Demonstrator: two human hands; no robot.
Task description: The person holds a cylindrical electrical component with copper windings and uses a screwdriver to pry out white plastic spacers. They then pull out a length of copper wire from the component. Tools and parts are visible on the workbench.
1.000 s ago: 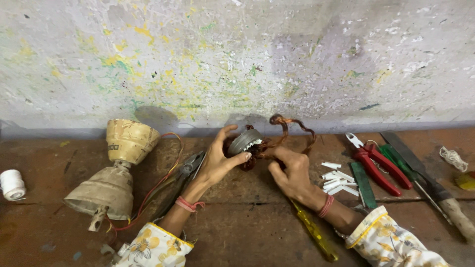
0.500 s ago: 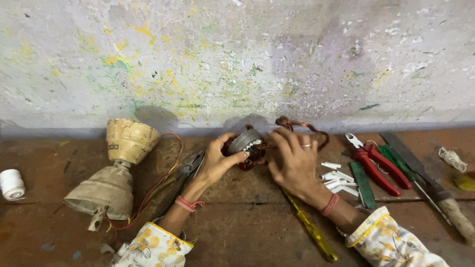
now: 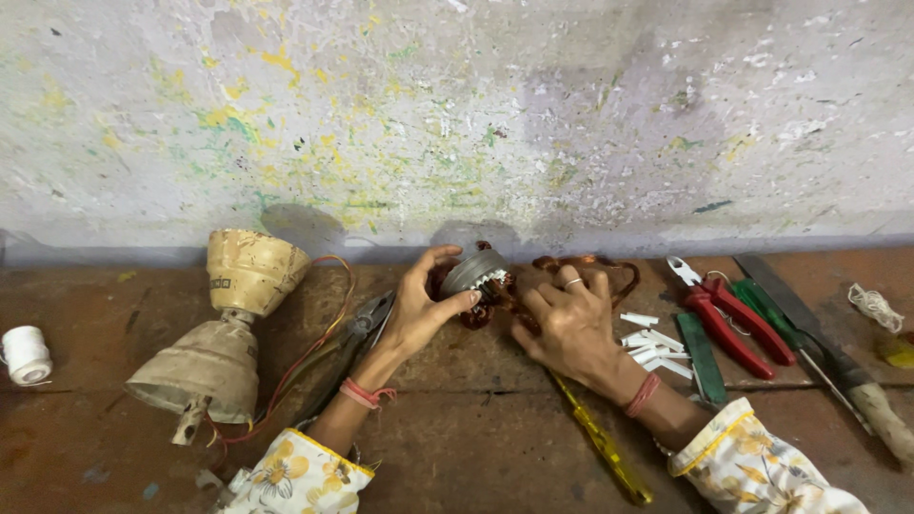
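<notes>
- The left hand [image 3: 426, 309] is curling round a small grey metal motor core [image 3: 476, 274], thumb and fingers closed on its sides, holding it just above the bench [image 3: 457, 381] close to the wall [image 3: 457, 114]
- The right hand [image 3: 569, 319] is lying beside the core, fingers bent and loosely spread, resting on the copper coil [image 3: 619, 271] that is trailing off to the right; whether it is pinching the wire I cannot tell, since the fingertips are hiding it
- Judging by how things are lying, the work is looking midway; the core is out of its housing and wire is hanging loose from it, yet much copper is showing still wound round it
- White slips [image 3: 652, 347] are lying just right of that hand; red pliers [image 3: 728, 319], a green tool [image 3: 703, 357] and a knife [image 3: 819, 347] are sitting further right, untouched
- A yellow screwdriver [image 3: 600, 443] is lying under the right wrist; grey pliers [image 3: 367, 328] are lying beside the left forearm
- A cream fan housing [image 3: 224, 343] is sitting well left; a white spool [image 3: 26, 354] is standing at the far left edge
</notes>
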